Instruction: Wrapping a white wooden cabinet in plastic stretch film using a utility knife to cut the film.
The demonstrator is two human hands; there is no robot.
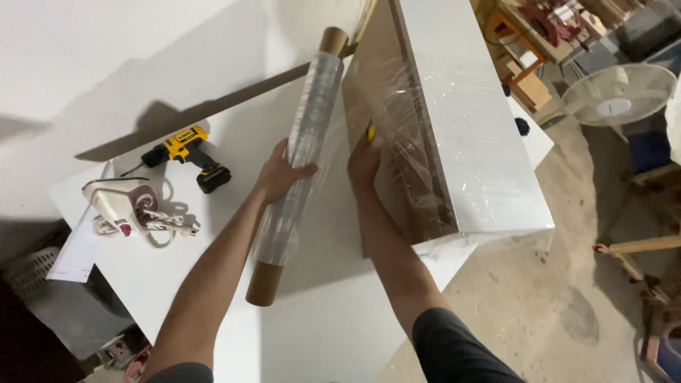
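Observation:
My left hand [279, 172] grips a long roll of clear stretch film [303, 142] on a brown cardboard core, held slanted above the white table [319, 326]. My right hand [365, 162] presses against the film-covered brown side of a large white panel stack [468, 120] and holds a small yellow tool [369, 132], mostly hidden by the fingers. A sheet of film stretches from the roll onto the stack's side. The stack lies on the table and overhangs its right edge.
A yellow and black cordless drill [186, 154] lies on the table at left, with a white and purple clothes iron [128, 204] and its cord nearer the corner. A white standing fan [616, 96] and wooden clutter stand on the concrete floor at right.

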